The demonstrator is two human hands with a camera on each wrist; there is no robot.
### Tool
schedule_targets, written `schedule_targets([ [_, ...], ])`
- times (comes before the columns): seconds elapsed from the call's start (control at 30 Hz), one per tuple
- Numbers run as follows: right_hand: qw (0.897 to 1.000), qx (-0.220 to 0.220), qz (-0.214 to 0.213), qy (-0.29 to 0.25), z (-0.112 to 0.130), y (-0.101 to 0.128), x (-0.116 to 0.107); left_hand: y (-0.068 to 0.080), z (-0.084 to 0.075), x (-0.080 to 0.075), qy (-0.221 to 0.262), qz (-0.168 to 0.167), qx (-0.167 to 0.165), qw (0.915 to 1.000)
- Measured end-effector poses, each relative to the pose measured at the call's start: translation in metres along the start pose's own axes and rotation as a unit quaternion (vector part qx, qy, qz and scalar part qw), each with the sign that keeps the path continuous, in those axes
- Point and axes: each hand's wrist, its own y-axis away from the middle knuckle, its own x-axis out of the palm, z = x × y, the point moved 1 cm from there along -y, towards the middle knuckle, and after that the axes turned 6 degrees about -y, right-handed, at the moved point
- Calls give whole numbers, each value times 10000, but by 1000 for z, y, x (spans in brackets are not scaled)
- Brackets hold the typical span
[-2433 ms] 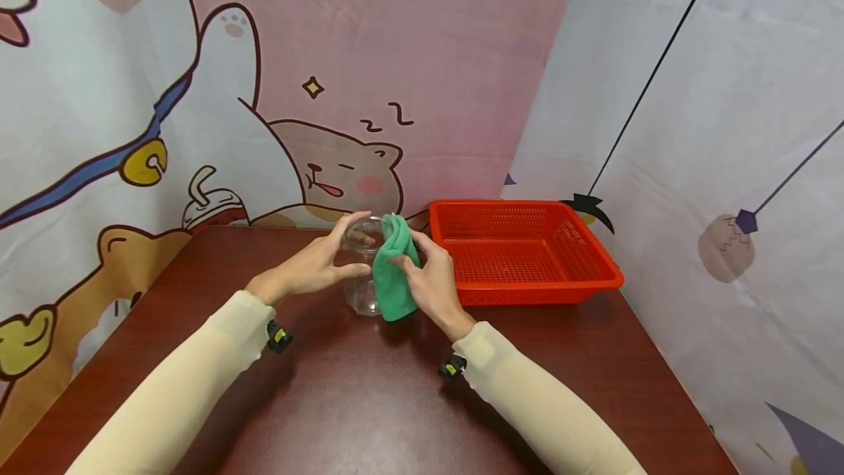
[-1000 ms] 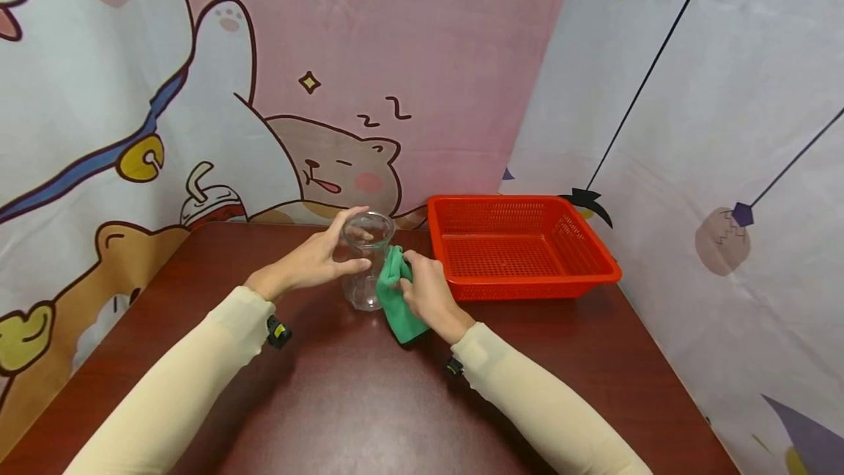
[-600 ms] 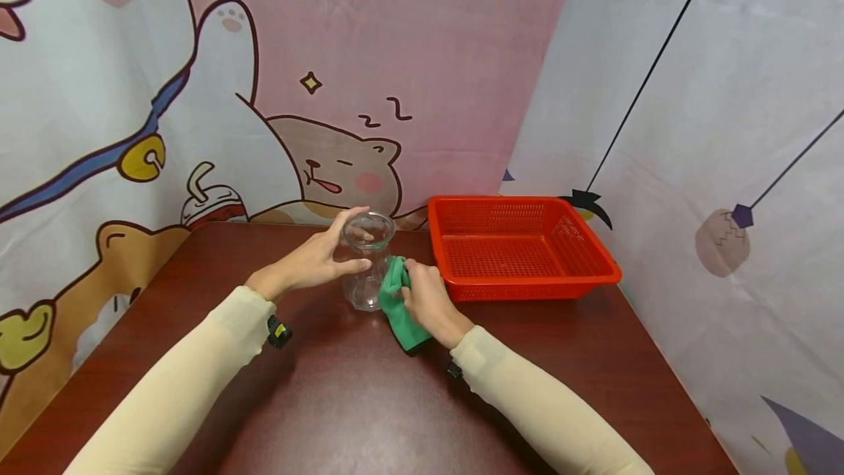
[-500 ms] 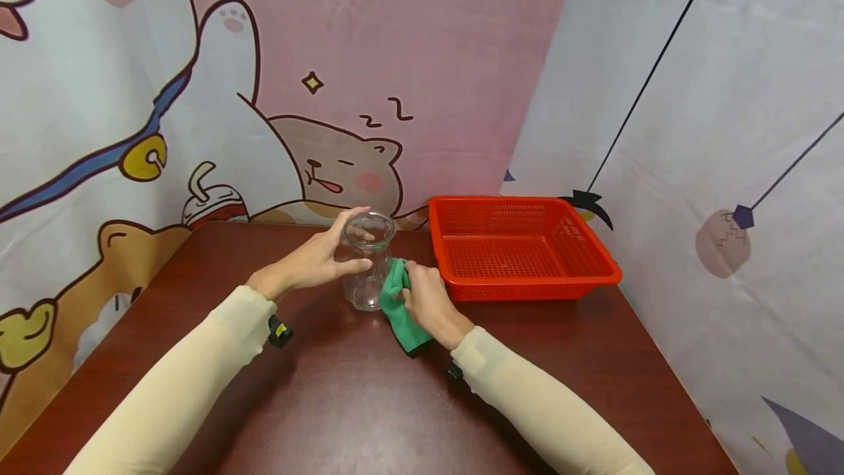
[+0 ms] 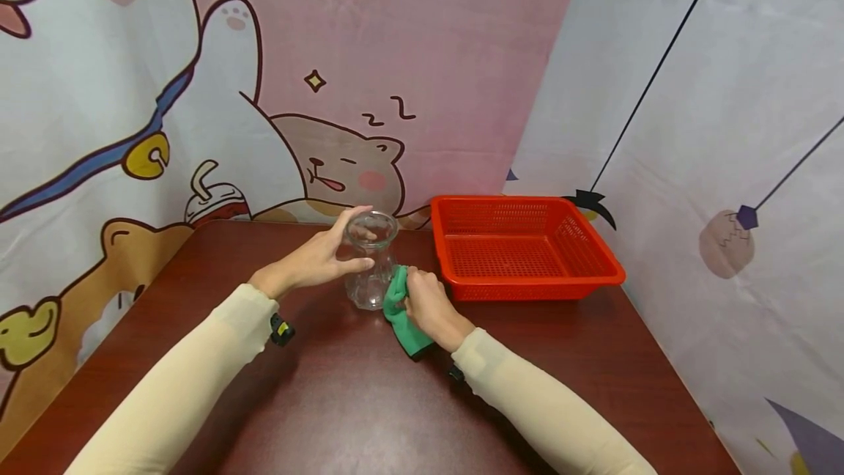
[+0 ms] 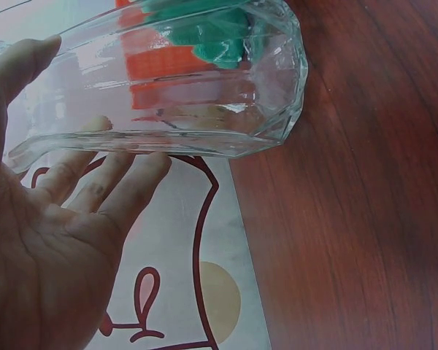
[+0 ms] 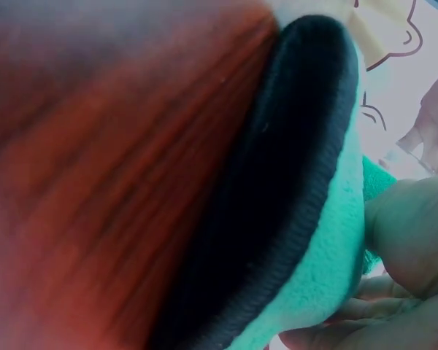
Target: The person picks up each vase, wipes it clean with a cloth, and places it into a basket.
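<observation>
The patterned wall [image 5: 461, 57] fills everything beyond the brown table [image 5: 349, 402]. Toward the back of that table, on my right, sits the red basket [image 5: 534, 289], its open top up. My cream sleeves [image 5: 184, 380] reach in from the near side. Just left of the basket is the jar [image 5: 369, 286], upright, its long axis vertical and its round mouth pointing up; I can't tell whether its base touches the wood. My left hand [image 5: 319, 259] holds it below the rim, thumb on the near side, fingers fanned along the far side. The left wrist view alone shows the faceted base up close, with green and red showing through the glass. My right hand [image 5: 431, 306] pinches the cloth [image 5: 401, 314] beside the jar's lower right side, whether touching I can't tell. The cloth hangs slantwise, its lower end pointing down and toward me. From above its black edge [image 7: 299, 175] is a sliver; the right wrist view shows it broad and ribbed.
</observation>
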Motion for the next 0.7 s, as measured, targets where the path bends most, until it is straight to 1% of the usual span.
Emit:
schedule_targets([
  [0.03, 10000, -19, 2, -49, 0, 0, 0, 0, 0, 0, 13, 2, -5, 10000],
  [0.13, 9994, -91, 64, -335, 8, 5, -10, 0, 0, 0, 28, -4, -20, 10000],
  [0.2, 9987, -71, 125, -488, 20, 8, -21, 0, 0, 0, 34, -13, -16, 10000],
  [0.3, 9985, -61, 163, -523, 32, 11, -32, 1, 0, 0, 20, -31, 16, 10000],
  [0.33, 9989, -145, 82, -445, 28, 10, -28, 2, 0, 0, 13, -35, 32, 10000],
  [0.37, 9988, -39, 145, -465, 35, 10, -33, 2, 0, 0, 12, -38, 35, 10000],
  [0.47, 9994, -110, 37, -314, 23, 7, -19, 2, -1, -1, 1, -37, 14, 10000],
  [0.5, 9996, -166, -39, -211, 15, 5, -10, 1, 0, -1, 0, -36, -3, 10000],
  [0.57, 9996, -106, -36, -246, 8, 2, -3, 1, 0, -2, -17, -32, -14, 10000],
  [0.6, 9998, -91, -45, -175, -1, 0, 7, 1, -1, -2, -36, -35, -8, 10000],
  [0.63, 9998, -47, -14, -206, 2, -1, 3, 1, 0, -2, -49, -32, -16, 10000],
  [0.67, 9997, -20, 30, -253, -4, -2, 8, 2, 0, -1, -70, -27, -26, 10000],
  [0.7, 9995, 31, 81, -304, 1, -1, 2, 2, 0, -1, -78, -29, -35, 10000],
])
